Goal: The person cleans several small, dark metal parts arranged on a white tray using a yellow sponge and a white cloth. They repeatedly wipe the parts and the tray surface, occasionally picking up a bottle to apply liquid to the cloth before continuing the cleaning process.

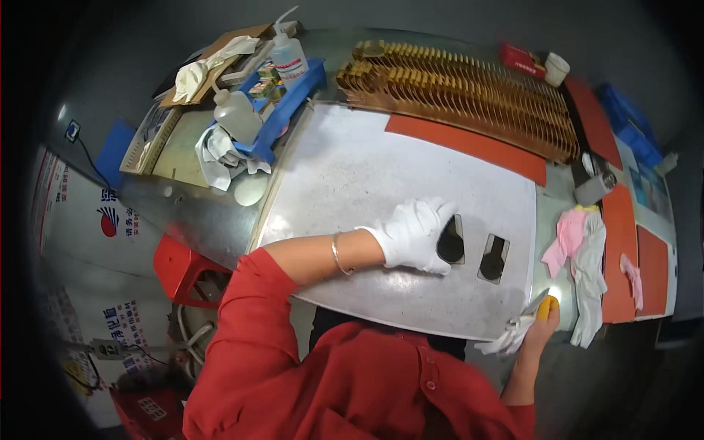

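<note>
My left hand (419, 233), in a white glove, is closed at the edge of a small dark plate (452, 240) over the white board (352, 176). Its fingers cover the plate's left side. Just right of it lies a similar rectangular plate (494, 258) with a black keyhole-shaped mark. Past the board's lower right corner is my right hand (541, 328), bare but for yellow at one fingertip. It grips a crumpled white cloth (513, 334) and a thin grey blade-like piece (537, 301); the exact kind of that piece is unclear.
A long rack (462, 92) of upright brown slats stands at the back. Left are a blue tray (297, 95), a wash bottle (288, 55) and a white bottle (237, 115). Right lie pink and white gloves (579, 249) and a metal-topped bottle (595, 188). A red stool (180, 268) stands left.
</note>
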### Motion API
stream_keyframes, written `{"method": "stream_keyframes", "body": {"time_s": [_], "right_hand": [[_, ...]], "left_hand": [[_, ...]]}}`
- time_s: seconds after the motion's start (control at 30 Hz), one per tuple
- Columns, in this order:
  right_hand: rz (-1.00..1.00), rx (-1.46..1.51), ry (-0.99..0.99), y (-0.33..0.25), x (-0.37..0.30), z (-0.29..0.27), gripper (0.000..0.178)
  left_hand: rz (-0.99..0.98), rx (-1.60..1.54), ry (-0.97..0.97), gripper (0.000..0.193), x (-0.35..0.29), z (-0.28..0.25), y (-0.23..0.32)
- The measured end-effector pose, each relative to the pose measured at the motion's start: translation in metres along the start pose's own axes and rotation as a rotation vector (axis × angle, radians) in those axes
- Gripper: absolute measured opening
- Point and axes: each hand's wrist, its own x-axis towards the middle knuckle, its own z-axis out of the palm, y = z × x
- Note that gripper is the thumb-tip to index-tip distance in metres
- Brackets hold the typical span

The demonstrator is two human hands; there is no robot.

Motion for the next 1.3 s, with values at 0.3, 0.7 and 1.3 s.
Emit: {"method": "stream_keyframes", "body": {"time_s": [0.3,0.7,1.3], "right_hand": [[-0.005,0.037,-0.003,-0.009,0.000,0.011,0.014],[-0.074,-0.159,0.055,0.000,-0.001,0.000,0.014],[0.071,0.230,-0.010,-0.027,-0.005,0.018,0.015]], "left_hand": [[-0.182,0.594,0.161,0.090,0.053,-0.160,-0.177],[-0.138,0.495,-0.184,0.103,0.133,-0.167,-0.192],[0.216,0.118,0.063,0.087,0.057,0.075,0.052]]}}
